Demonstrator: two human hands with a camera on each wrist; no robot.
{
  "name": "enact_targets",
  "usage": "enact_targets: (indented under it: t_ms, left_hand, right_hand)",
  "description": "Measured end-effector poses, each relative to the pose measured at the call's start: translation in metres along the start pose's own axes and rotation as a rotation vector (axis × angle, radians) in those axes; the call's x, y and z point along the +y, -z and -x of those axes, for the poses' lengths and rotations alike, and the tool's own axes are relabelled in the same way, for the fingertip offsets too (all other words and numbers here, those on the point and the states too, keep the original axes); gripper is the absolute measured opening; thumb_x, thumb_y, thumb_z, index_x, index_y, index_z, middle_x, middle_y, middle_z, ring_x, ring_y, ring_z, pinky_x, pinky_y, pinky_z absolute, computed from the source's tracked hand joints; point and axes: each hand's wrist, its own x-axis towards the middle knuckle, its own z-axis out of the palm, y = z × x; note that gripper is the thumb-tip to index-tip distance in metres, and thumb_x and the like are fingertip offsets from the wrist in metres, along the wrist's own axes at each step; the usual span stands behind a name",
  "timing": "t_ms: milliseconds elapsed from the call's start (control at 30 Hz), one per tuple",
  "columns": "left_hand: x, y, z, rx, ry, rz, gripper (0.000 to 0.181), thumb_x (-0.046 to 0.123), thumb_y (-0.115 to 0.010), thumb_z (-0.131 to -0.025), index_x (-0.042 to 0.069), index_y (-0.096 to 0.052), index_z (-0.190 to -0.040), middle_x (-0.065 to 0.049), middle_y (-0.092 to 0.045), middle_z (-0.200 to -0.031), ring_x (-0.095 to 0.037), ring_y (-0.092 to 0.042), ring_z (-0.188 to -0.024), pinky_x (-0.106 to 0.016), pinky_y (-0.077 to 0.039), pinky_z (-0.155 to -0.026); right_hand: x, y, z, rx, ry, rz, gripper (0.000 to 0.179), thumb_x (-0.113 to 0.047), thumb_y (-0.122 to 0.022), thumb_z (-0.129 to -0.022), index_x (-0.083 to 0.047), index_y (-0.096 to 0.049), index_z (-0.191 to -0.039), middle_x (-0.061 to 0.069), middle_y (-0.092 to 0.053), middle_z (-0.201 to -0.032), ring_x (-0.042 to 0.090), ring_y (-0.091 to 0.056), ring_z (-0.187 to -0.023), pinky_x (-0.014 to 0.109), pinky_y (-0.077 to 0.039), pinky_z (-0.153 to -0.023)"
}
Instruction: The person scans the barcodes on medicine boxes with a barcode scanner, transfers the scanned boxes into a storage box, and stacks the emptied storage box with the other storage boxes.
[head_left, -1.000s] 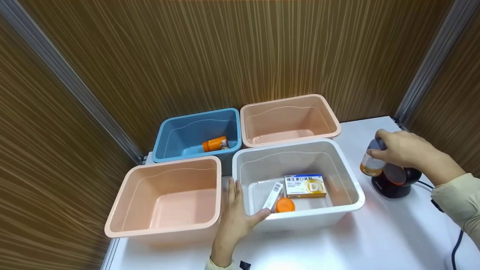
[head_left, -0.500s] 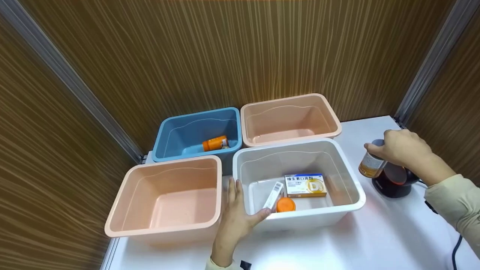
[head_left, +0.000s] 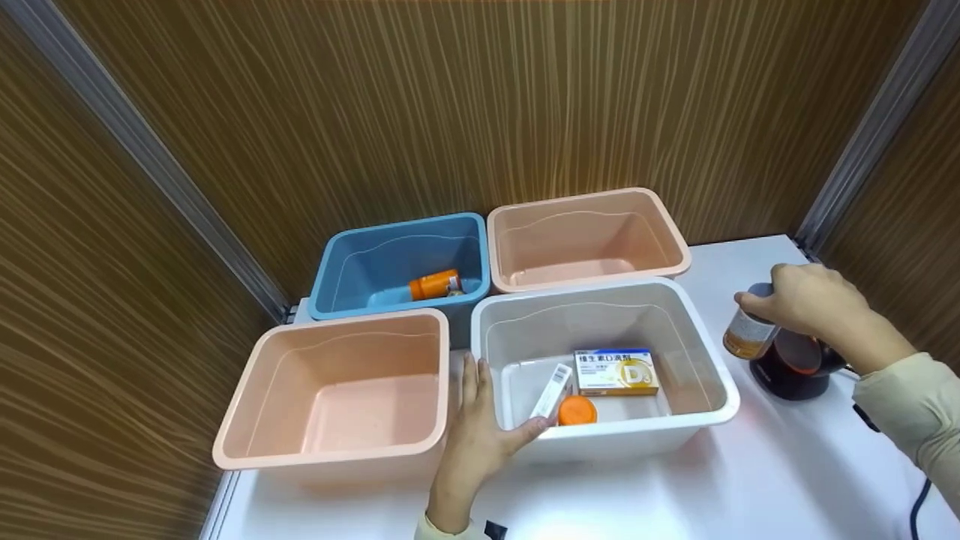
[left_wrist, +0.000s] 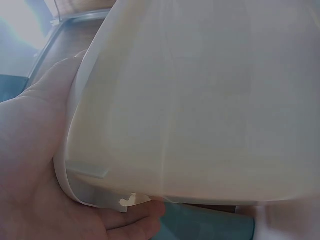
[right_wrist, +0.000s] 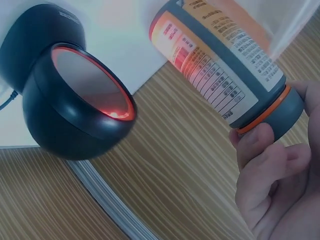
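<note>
My right hand (head_left: 814,300) grips a pill bottle (head_left: 748,335) by its grey cap, with fingers and thumb around it. Tilted in the air, the bottle shows its printed label (right_wrist: 210,70) in the right wrist view. Beside it on the table stands a black desktop scanner (right_wrist: 75,115), its round window lit red. At the near left corner of the white bin (head_left: 622,433) rests my left hand (head_left: 480,442), fingers extended along the outside and thumb at the front rim. Inside that bin lie a vitamin D3 box (head_left: 615,372), a narrow white box (head_left: 551,391) and an orange-capped item (head_left: 577,411).
Behind and left stands a blue bin (head_left: 360,304) holding an orange bottle (head_left: 435,285) and a small, partly hidden thing. One pink bin (head_left: 334,459) is left of the white bin, another pink bin (head_left: 589,201) behind it. A black cable (head_left: 919,502) runs along the right.
My right hand has turned slightly around the bottle cap, and the bottle tilts a little more beside the scanner. The left hand keeps its place on the white bin. The head view has shifted slightly.
</note>
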Motion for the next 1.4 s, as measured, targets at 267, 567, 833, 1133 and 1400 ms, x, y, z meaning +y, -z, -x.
enact_targets:
  t_ms: [267,567,833,1133,1400]
  left_hand:
    - [0.000,0.000,0.000,0.017,-0.010,-0.009,0.126,0.078,-0.069,-0.074,0.001,-0.018,-0.161,-0.013,0.001,-0.169,-0.047,-0.040,-0.137,-0.060,-0.040,-0.104]
    - [0.000,-0.001,0.000,0.030,0.004,-0.015,0.123,0.073,-0.073,-0.075,0.003,-0.019,-0.161,-0.012,0.001,-0.169,-0.048,-0.046,-0.132,-0.060,-0.043,-0.102]
    - [0.001,0.000,0.000,0.014,0.022,0.009,0.125,0.074,-0.074,-0.074,0.004,-0.019,-0.161,-0.009,0.003,-0.169,-0.047,-0.043,-0.135,-0.059,-0.042,-0.103]
    - [0.001,-0.003,0.001,0.029,0.001,0.006,0.125,0.076,-0.073,-0.073,0.002,-0.021,-0.160,-0.011,0.001,-0.169,-0.046,-0.046,-0.132,-0.057,-0.045,-0.102]
    - [0.007,-0.005,-0.001,0.006,0.011,0.002,0.127,0.078,-0.071,-0.072,0.004,-0.020,-0.161,-0.011,0.003,-0.169,-0.045,-0.041,-0.137,-0.055,-0.043,-0.104]
  right_hand:
    - [-0.008,0.022,-0.002,0.107,-0.015,-0.001,0.082,-0.058,-0.058,-0.094,0.019,-0.050,-0.121,0.034,-0.062,-0.094,0.050,-0.060,-0.081,0.060,-0.048,-0.061]
    - [-0.034,0.043,-0.011,0.242,0.063,-0.040,0.073,-0.056,-0.054,-0.098,0.006,-0.046,-0.136,0.036,-0.059,-0.108,0.051,-0.057,-0.091,0.060,-0.044,-0.067]
    - [-0.078,0.049,-0.028,0.345,0.294,-0.132,0.059,-0.040,-0.058,-0.101,-0.004,-0.048,-0.147,0.029,-0.057,-0.115,0.045,-0.055,-0.093,0.057,-0.042,-0.072]
    - [-0.151,0.038,-0.051,0.346,0.425,-0.223,0.055,-0.032,-0.064,-0.100,-0.009,-0.051,-0.148,0.020,-0.057,-0.113,0.037,-0.055,-0.092,0.053,-0.046,-0.075]
    - [-0.203,0.024,-0.080,0.252,0.493,-0.281,0.057,-0.033,-0.064,-0.099,-0.010,-0.050,-0.150,0.020,-0.055,-0.123,0.036,-0.057,-0.103,0.053,-0.052,-0.083]
